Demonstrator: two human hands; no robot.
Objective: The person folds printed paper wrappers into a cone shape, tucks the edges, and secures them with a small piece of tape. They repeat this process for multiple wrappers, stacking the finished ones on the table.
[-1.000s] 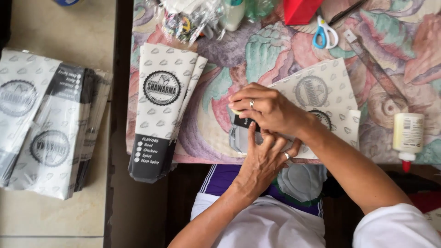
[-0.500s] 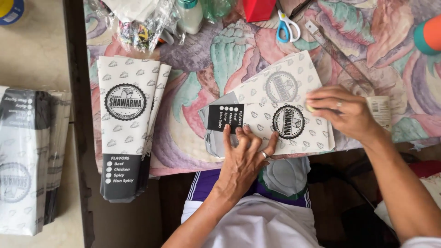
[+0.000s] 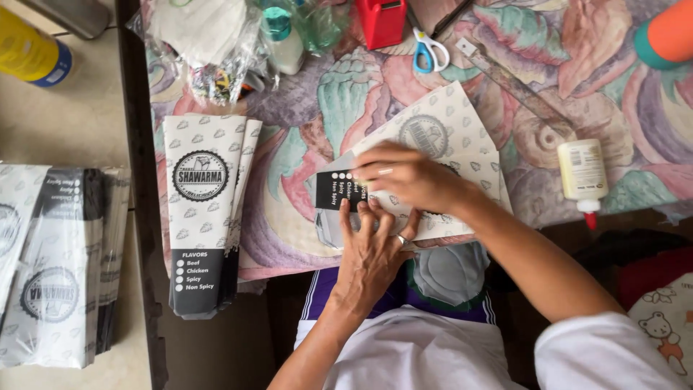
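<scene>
Pressing one paper sleeve [image 3: 433,152], two hands, left hand [image 3: 372,249], right hand [image 3: 408,177]

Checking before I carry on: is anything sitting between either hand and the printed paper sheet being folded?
Nothing visible does. The right hand lies flat on the printed paper sheet and the left hand presses its near edge. The glue bottle and scissors lie apart.

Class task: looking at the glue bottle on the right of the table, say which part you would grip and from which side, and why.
Grip the glue bottle around its wide body, coming from above. It lies flat on the tablecloth with its red nozzle toward the table's near edge, and both long sides are clear of other things. The nozzle looks too narrow for a sure hold.
</scene>
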